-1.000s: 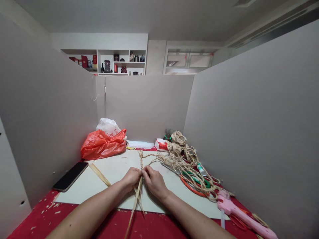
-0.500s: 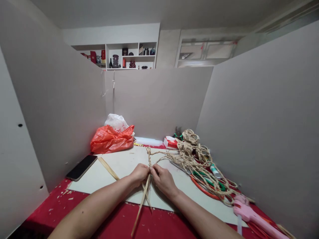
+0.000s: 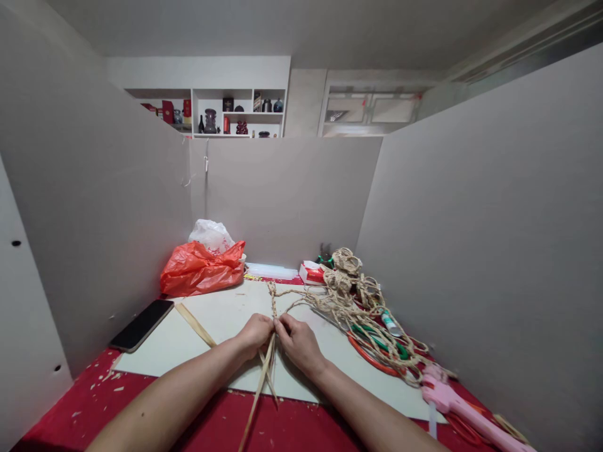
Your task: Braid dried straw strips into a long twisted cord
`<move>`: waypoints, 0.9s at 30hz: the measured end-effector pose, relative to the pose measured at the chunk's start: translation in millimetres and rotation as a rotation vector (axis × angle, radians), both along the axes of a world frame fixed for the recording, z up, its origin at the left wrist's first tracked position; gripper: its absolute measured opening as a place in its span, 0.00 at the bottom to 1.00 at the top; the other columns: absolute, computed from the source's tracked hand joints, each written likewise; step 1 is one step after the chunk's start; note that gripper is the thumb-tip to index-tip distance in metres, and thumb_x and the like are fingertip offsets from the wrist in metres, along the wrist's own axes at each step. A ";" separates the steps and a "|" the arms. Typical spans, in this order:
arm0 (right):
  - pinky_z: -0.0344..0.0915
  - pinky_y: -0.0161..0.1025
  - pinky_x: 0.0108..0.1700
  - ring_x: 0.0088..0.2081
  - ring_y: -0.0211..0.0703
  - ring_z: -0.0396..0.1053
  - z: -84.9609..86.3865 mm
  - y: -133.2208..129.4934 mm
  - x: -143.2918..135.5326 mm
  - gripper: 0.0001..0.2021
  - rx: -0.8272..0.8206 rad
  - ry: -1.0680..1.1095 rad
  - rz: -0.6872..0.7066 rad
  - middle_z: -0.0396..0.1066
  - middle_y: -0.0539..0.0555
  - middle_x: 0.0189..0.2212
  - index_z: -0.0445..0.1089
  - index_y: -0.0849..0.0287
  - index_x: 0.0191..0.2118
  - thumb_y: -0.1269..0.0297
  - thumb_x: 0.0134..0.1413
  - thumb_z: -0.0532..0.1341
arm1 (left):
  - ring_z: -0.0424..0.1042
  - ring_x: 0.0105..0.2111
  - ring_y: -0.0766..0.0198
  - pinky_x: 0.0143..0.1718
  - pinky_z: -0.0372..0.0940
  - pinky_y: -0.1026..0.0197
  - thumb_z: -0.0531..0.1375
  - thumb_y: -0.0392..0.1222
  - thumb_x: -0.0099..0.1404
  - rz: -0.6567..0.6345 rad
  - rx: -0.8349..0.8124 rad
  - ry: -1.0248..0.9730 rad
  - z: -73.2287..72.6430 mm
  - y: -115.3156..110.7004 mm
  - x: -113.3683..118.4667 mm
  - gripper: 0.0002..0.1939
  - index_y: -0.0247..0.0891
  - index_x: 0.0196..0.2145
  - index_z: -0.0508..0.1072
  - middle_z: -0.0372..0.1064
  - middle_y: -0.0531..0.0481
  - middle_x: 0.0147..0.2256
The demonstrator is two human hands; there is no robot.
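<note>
A braided straw cord [image 3: 274, 302] runs straight up from my fingertips over a white board [image 3: 155, 355]. My left hand [image 3: 257, 331] pinches its lower end from the left. From the right, my right hand [image 3: 300, 345] closes thumb and fingers on the same spot, both hands nearly touching. Below them, several loose straw strips [image 3: 259, 392] fan out toward me, the longest passing over the board's front edge. The exact crossing of strips between my fingertips is hidden. One flat pale strip [image 3: 195, 325] lies on the board, partly behind my left forearm.
A heap of twisted straw rope [image 3: 346, 282] spreads along the right, over red-handled [image 3: 372, 358] and green-handled tools. Nearby are a small bottle [image 3: 391, 323] and a pink glue gun [image 3: 452, 402]. At left lie a phone [image 3: 142, 325] and a red plastic bag [image 3: 202, 270]. Grey panels enclose three sides.
The whole view has shifted, so the scene sits slightly further left and lower. Both hands keep their pinch on the braided cord, with little visible finger movement.
</note>
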State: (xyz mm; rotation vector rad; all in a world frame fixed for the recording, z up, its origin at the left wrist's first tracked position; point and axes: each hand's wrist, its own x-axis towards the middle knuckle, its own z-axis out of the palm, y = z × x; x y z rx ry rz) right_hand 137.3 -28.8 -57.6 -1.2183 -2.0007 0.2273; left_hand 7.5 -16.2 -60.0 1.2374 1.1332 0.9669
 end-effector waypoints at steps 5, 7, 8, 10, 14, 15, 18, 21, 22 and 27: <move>0.55 0.34 0.31 0.26 0.40 0.67 -0.8 0.6 -0.5 0.15 -0.002 0.003 0.007 0.71 0.54 0.23 0.66 0.59 0.28 0.59 0.61 0.49 | 0.44 0.12 0.75 0.17 0.39 0.65 0.55 0.44 0.59 0.014 -0.020 -0.003 -0.1 0.4 0.3 0.18 0.37 0.16 0.56 0.46 0.60 0.11; 0.55 0.34 0.31 0.26 0.40 0.67 -0.9 0.5 -0.5 0.15 0.001 0.005 0.006 0.71 0.54 0.23 0.66 0.59 0.28 0.59 0.61 0.49 | 0.44 0.11 0.75 0.17 0.38 0.65 0.55 0.43 0.59 0.016 -0.027 -0.005 0.8 -0.1 0.4 0.18 0.37 0.16 0.56 0.46 0.60 0.11; 0.54 0.34 0.31 0.26 0.40 0.67 -0.9 0.4 -0.5 0.15 0.003 0.005 0.003 0.71 0.54 0.23 0.66 0.59 0.28 0.59 0.61 0.49 | 0.44 0.11 0.75 0.16 0.38 0.65 0.54 0.42 0.60 0.016 -0.030 -0.006 1.4 -0.5 0.4 0.17 0.38 0.16 0.55 0.46 0.60 0.11; 0.54 0.34 0.30 0.25 0.40 0.66 -0.9 0.2 -0.7 0.15 0.006 0.001 -0.001 0.71 0.53 0.23 0.66 0.59 0.28 0.59 0.60 0.49 | 0.44 0.11 0.75 0.16 0.38 0.65 0.53 0.41 0.60 0.015 -0.033 -0.007 2.7 -1.3 0.3 0.17 0.38 0.16 0.55 0.46 0.60 0.11; 0.54 0.33 0.30 0.25 0.40 0.66 -0.9 0.0 -0.6 0.14 0.002 0.003 0.001 0.70 0.53 0.22 0.65 0.58 0.27 0.60 0.60 0.49 | 0.43 0.11 0.75 0.16 0.38 0.65 0.54 0.40 0.60 0.015 -0.032 -0.005 5.2 -3.3 0.2 0.17 0.37 0.16 0.56 0.45 0.60 0.11; 0.54 0.33 0.30 0.25 0.40 0.66 -1.0 0.1 -0.5 0.15 -0.001 0.004 0.002 0.70 0.53 0.22 0.65 0.58 0.27 0.60 0.60 0.49 | 0.43 0.11 0.75 0.16 0.38 0.65 0.55 0.41 0.59 0.015 -0.032 -0.005 5.7 -3.7 0.2 0.17 0.37 0.16 0.56 0.45 0.60 0.11; 0.55 0.33 0.30 0.25 0.40 0.66 -1.5 0.7 0.2 0.15 0.000 0.009 0.006 0.70 0.53 0.22 0.65 0.59 0.27 0.59 0.60 0.49 | 0.43 0.12 0.75 0.17 0.39 0.66 0.56 0.44 0.59 0.020 -0.035 -0.002 6.6 -4.6 0.4 0.17 0.37 0.16 0.57 0.45 0.61 0.11; 0.55 0.34 0.31 0.25 0.40 0.66 -2.7 1.5 0.7 0.15 0.003 0.016 0.016 0.70 0.53 0.22 0.65 0.59 0.27 0.59 0.60 0.49 | 0.44 0.12 0.75 0.17 0.39 0.66 0.57 0.45 0.58 0.026 -0.040 0.004 6.5 -4.5 0.4 0.17 0.36 0.17 0.59 0.46 0.60 0.11; 0.55 0.34 0.31 0.25 0.40 0.66 -3.2 1.8 0.7 0.15 0.003 0.017 0.018 0.70 0.54 0.22 0.64 0.59 0.27 0.58 0.60 0.49 | 0.44 0.13 0.75 0.17 0.39 0.66 0.57 0.45 0.59 0.027 -0.041 0.006 6.3 -4.4 0.3 0.17 0.36 0.17 0.60 0.46 0.60 0.12; 0.54 0.34 0.30 0.25 0.41 0.66 -4.8 2.7 0.5 0.15 0.001 0.019 0.017 0.70 0.54 0.22 0.64 0.58 0.27 0.57 0.60 0.49 | 0.44 0.13 0.75 0.17 0.40 0.66 0.58 0.47 0.59 0.039 -0.042 0.020 4.7 -3.8 0.5 0.18 0.35 0.17 0.60 0.46 0.60 0.11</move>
